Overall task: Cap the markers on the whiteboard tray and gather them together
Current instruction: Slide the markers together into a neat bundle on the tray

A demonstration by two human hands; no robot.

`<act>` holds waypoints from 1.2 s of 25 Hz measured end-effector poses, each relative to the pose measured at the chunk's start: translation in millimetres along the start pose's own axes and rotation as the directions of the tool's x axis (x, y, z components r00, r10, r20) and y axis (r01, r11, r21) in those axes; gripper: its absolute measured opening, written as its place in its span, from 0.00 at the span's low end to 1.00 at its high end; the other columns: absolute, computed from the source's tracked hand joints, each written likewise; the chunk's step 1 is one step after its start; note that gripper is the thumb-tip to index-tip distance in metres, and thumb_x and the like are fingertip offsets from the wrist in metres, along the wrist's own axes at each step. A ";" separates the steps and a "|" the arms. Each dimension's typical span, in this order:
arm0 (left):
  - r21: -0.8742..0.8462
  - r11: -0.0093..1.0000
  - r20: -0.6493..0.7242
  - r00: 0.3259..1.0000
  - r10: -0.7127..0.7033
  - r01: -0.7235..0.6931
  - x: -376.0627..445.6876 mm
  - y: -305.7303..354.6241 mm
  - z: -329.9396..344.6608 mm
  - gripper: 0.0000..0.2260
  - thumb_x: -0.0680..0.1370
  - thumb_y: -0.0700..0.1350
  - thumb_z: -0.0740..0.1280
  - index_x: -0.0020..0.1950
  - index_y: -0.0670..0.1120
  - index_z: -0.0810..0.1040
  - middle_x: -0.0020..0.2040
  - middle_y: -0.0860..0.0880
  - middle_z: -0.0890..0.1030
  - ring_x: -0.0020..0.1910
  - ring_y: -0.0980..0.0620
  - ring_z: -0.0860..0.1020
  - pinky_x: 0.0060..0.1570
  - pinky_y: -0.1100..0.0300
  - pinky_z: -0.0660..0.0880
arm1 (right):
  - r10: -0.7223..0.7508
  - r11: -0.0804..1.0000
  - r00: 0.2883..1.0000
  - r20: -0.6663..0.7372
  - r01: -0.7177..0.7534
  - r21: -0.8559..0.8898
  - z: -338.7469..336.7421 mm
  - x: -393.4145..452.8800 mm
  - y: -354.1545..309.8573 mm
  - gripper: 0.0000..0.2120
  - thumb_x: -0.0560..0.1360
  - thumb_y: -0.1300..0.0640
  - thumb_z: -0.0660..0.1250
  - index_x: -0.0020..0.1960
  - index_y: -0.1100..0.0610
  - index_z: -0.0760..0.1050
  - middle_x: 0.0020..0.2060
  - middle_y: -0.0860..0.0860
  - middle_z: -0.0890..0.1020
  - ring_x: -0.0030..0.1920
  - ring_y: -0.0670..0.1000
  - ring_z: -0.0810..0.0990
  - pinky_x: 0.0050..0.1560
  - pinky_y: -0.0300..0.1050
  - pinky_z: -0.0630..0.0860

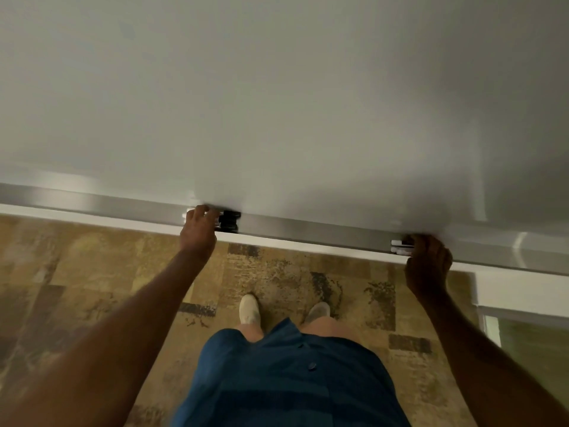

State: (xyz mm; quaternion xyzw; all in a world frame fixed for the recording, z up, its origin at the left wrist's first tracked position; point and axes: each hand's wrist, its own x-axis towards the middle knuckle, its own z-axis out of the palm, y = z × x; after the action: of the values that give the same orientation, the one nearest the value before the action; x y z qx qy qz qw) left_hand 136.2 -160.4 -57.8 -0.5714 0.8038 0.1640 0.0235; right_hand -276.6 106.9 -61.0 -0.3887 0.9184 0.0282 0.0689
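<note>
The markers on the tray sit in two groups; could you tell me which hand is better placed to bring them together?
Probably either: the left hand grips the black-capped markers, the right hand the white-ended markers.

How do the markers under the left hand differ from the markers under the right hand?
The left markers show black ends pointing right, beyond the left hand. The right markers show white ends pointing left, beyond the right hand. The left group sits mid-tray, the right group nearer the tray's right end. Both lie on the whiteboard tray, each with a hand on it.

No text, label, brand, number or sign can be read anywhere; the markers [228, 220] in the whiteboard tray [308, 234] are too blurred to show print.
</note>
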 end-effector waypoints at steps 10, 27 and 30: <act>0.001 0.998 -0.009 0.998 -0.063 0.063 -1.4 14.2 2.0 0.26 0.71 0.26 0.62 0.68 0.41 0.75 0.65 0.36 0.74 0.61 0.33 0.71 0.52 0.39 0.77 | -0.147 0.953 0.960 0.239 0.202 -0.227 -10.3 22.1 6.2 0.21 0.78 0.61 0.62 0.71 0.56 0.71 0.65 0.57 0.75 0.67 0.62 0.71 0.67 0.55 0.65; -0.067 0.998 0.033 0.999 -0.002 0.004 -2.3 -2.4 -5.6 0.25 0.75 0.28 0.61 0.70 0.46 0.75 0.70 0.43 0.72 0.67 0.41 0.69 0.56 0.46 0.79 | -0.416 0.892 0.886 0.206 0.353 0.283 -2.1 -38.9 -298.0 0.22 0.70 0.66 0.64 0.63 0.55 0.70 0.60 0.55 0.74 0.61 0.59 0.71 0.60 0.54 0.67; -0.061 0.997 0.047 0.998 0.040 -0.037 -1.0 -6.7 -6.9 0.25 0.75 0.28 0.61 0.69 0.45 0.74 0.70 0.43 0.71 0.67 0.41 0.69 0.56 0.47 0.79 | -0.317 0.932 0.933 0.172 0.272 0.240 13.3 -46.1 -324.2 0.17 0.73 0.65 0.62 0.62 0.56 0.71 0.60 0.55 0.75 0.61 0.58 0.72 0.61 0.54 0.67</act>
State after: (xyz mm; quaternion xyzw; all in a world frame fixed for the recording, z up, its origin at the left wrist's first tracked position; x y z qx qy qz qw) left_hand 143.8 -163.5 -52.6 -0.5522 0.8085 0.2022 0.0227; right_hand -10.8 -84.6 -66.8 -0.5080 0.8347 -0.0400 0.2090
